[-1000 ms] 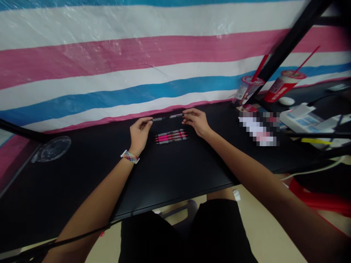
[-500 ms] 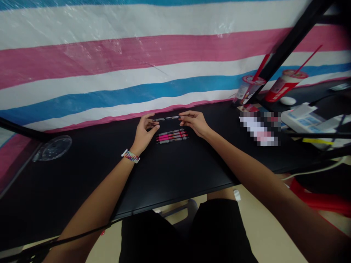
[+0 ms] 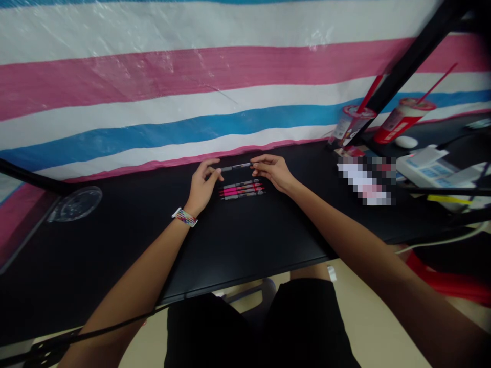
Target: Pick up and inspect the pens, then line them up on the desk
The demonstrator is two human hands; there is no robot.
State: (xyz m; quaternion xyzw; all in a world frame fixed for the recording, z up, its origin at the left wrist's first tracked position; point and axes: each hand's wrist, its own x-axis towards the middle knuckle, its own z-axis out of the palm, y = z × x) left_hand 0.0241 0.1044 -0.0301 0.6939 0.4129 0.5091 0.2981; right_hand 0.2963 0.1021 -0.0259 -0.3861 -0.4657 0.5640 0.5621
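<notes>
Both hands hold one dark pen [image 3: 236,166] level above the black table [image 3: 115,245], near the striped backdrop. My left hand [image 3: 204,184] pinches its left end, and a beaded band sits on that wrist. My right hand [image 3: 273,171] pinches the right end. Just below the held pen, a row of several pens [image 3: 242,189], pink and grey, lies side by side on the table between my two hands.
A clear round lid [image 3: 75,203] lies at the table's left. At the right stand two red cups with straws [image 3: 402,120], a black diagonal frame bar [image 3: 406,61], white boxes and papers [image 3: 429,166], and a cable. A red object [image 3: 448,278] sits below the table's right edge.
My hands have come closer together along the pen; the pen parts, spread wider a second ago, now sit joined as one shorter pen. The view shifted slightly.
</notes>
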